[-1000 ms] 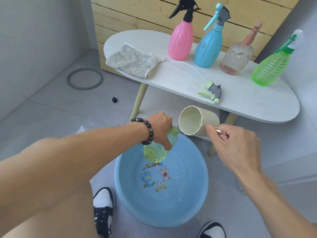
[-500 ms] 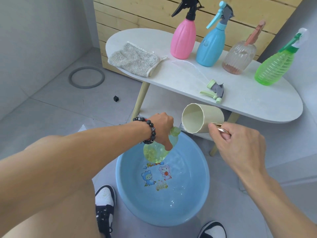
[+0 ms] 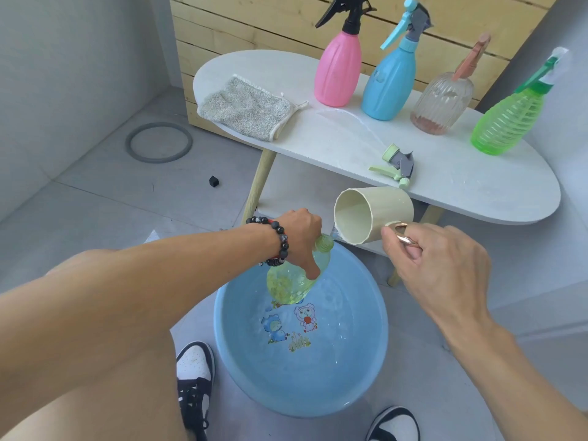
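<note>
Raised slightly since a second ago, cup point(image 3: 388, 214) held in right grip point(image 3: 436, 259) tilts at bottle point(image 3: 286, 283) clasped by left grip point(image 3: 302, 237) over basin point(image 3: 302, 393).

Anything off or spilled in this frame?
A spray head lies on its side near the table edge, tube trailing, detached. It likely belongs to the topless bottle in the left hand, toward which the cup in the right hand is tipped.
</note>
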`<state>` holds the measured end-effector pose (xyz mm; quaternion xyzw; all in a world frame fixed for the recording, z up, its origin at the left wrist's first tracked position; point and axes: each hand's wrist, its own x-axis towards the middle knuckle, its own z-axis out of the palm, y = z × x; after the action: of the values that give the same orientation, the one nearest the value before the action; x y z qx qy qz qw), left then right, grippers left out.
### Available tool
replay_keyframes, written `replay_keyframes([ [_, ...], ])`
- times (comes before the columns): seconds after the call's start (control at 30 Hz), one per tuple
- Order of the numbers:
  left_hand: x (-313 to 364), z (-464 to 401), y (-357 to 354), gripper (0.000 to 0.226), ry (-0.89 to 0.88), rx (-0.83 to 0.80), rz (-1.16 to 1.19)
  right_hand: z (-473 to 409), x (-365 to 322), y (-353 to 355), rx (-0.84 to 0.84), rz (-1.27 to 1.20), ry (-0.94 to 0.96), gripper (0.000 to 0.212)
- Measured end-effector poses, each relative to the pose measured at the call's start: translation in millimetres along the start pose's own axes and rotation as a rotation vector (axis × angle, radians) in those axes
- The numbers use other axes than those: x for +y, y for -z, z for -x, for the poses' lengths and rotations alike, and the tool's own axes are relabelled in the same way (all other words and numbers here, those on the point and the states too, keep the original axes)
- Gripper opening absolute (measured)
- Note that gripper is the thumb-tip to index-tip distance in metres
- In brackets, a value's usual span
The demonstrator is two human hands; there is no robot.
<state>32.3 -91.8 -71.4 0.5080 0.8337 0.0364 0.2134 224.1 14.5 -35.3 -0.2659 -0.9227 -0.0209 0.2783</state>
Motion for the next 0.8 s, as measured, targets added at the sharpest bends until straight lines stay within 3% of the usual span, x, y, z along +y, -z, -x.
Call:
replay_keyframes([
  [0.8,-2.3,-3.7,-4.9,0.056,-0.015,-0.043,0.018,6.2,1.0,-6.3,0.287,0.209,0.346,0.043],
])
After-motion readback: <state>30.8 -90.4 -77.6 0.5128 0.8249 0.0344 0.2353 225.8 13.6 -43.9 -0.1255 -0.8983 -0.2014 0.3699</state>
